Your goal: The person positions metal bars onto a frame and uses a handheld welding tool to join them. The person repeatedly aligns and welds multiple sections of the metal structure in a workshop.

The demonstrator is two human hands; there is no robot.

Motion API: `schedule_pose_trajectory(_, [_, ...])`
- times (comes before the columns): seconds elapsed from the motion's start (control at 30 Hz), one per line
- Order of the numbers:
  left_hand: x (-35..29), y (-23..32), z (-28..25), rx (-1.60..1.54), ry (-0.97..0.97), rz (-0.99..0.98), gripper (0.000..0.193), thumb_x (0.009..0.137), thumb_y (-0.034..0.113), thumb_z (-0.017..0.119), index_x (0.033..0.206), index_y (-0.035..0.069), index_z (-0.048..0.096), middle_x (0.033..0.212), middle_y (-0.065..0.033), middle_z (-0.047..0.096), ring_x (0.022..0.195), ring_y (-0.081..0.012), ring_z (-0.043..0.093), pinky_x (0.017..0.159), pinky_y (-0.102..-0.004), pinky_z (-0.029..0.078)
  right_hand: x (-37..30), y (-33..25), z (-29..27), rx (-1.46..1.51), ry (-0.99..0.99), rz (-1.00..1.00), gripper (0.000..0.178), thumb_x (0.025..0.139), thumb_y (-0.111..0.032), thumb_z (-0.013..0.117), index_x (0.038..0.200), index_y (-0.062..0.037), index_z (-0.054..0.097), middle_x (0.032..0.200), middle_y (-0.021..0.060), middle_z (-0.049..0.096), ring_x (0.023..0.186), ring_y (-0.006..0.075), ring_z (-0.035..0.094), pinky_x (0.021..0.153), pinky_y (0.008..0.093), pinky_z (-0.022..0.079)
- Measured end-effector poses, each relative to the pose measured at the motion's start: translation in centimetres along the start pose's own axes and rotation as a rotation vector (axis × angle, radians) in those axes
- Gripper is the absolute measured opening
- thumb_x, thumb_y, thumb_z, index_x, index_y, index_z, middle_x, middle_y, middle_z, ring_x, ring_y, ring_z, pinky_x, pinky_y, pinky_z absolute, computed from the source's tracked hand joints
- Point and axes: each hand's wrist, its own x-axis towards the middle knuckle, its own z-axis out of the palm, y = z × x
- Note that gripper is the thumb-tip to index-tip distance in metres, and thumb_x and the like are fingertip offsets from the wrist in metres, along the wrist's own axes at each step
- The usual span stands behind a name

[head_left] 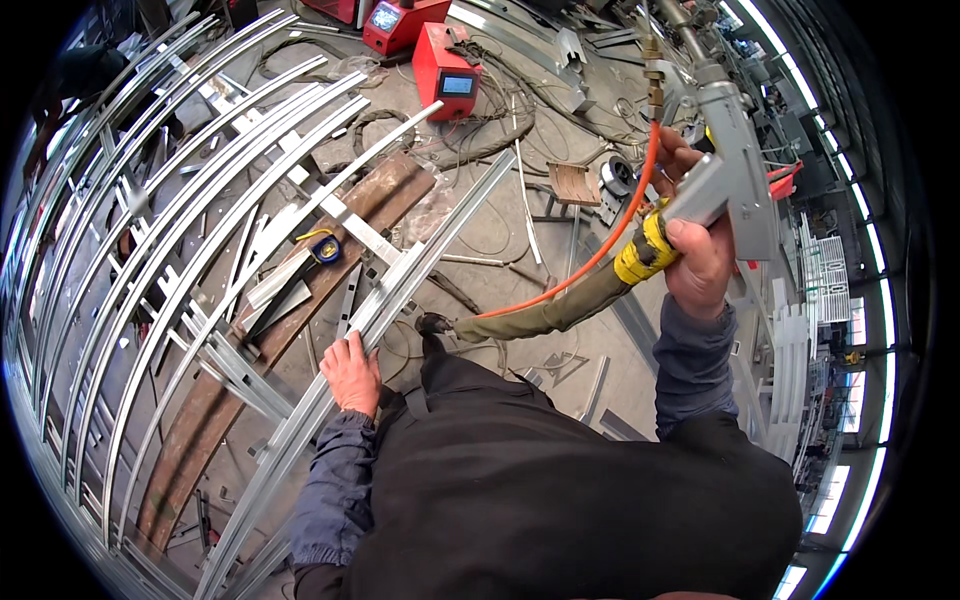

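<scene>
My right hand (705, 260) is closed around the handle of a grey metal welding gun (745, 165), raised at the right. Black and yellow tape (645, 248) wraps the handle's end, where a thick olive sleeved cable (560, 312) leads off toward the lower left. A thin orange hose (632, 215) loops down from a brass fitting on the gun. My left hand (352, 375) rests on a long silver metal rail (395, 295), its fingers lying over the near edge and its thumb apart. The gun's tip is beyond the upper picture edge.
Several curved silver rails (215, 225) form a frame at the left. Beneath them lies a rusty steel plank (385, 195); a blue and yellow tape measure (325, 248) sits on the work. Red machines (445, 75) stand at the back, with tangled cables (500, 130) on the floor.
</scene>
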Motion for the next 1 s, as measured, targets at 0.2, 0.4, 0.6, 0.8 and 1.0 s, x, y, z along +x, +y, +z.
schedule_pose_trajectory(0.2, [0.2,0.0,-0.1,-0.027,0.005,-0.036,0.061,0.087,0.024,0.081,0.142,0.009,0.059,0.122,-0.0123,0.058,0.117,-0.0352,0.053,0.101,-0.0481,0.041,6.2,6.2,2.9,0.001,-0.076,-0.047,0.051,0.089,-0.008,0.061,0.139,0.0023,0.057,0.129,0.0158,0.064,0.095,0.0199,0.068,0.088,0.0371,0.059])
schedule_pose_trajectory(0.4, [0.6,0.5,-1.4,0.000,-0.009,-0.081,0.063,0.082,0.026,0.084,0.140,0.012,0.063,0.118,-0.0095,0.060,0.113,-0.0327,0.056,0.102,-0.0474,0.043,15.9,13.8,3.9,-0.032,-0.519,-0.070,0.044,0.105,-0.038,0.070,0.122,0.0032,0.068,0.114,0.0081,0.067,0.087,0.0135,0.064,0.076,0.0321,0.055])
schedule_pose_trajectory(0.6, [0.8,0.7,-1.0,0.020,-0.018,-0.132,0.067,0.079,0.029,0.086,0.141,0.013,0.064,0.120,-0.0073,0.061,0.114,-0.0321,0.058,0.101,-0.0478,0.045,21.5,19.1,11.1,-0.205,-1.516,0.149,0.049,0.093,-0.019,0.084,0.136,-0.0026,0.068,0.122,0.0122,0.076,0.103,0.0220,0.072,0.091,0.0362,0.058])
schedule_pose_trajectory(0.8, [1.0,1.4,-0.4,0.057,-0.019,-0.195,0.067,0.078,0.031,0.087,0.139,0.016,0.065,0.122,-0.0056,0.061,0.116,-0.0316,0.058,0.102,-0.0485,0.045,18.7,25.1,19.3,-0.031,-2.116,0.242,0.076,0.089,-0.025,0.091,0.154,-0.0069,0.058,0.138,0.0157,0.073,0.122,0.0254,0.071,0.105,0.0375,0.054])
schedule_pose_trajectory(1.0, [0.9,1.7,0.1,0.080,-0.006,-0.231,0.068,0.077,0.033,0.088,0.139,0.017,0.066,0.126,-0.0053,0.061,0.121,-0.0313,0.057,0.106,-0.0502,0.045,15.9,29.1,22.7,-0.003,-2.255,0.327,0.071,0.088,-0.037,0.093,0.148,-0.0119,0.064,0.130,0.0121,0.077,0.116,0.0229,0.071,0.104,0.0374,0.054])
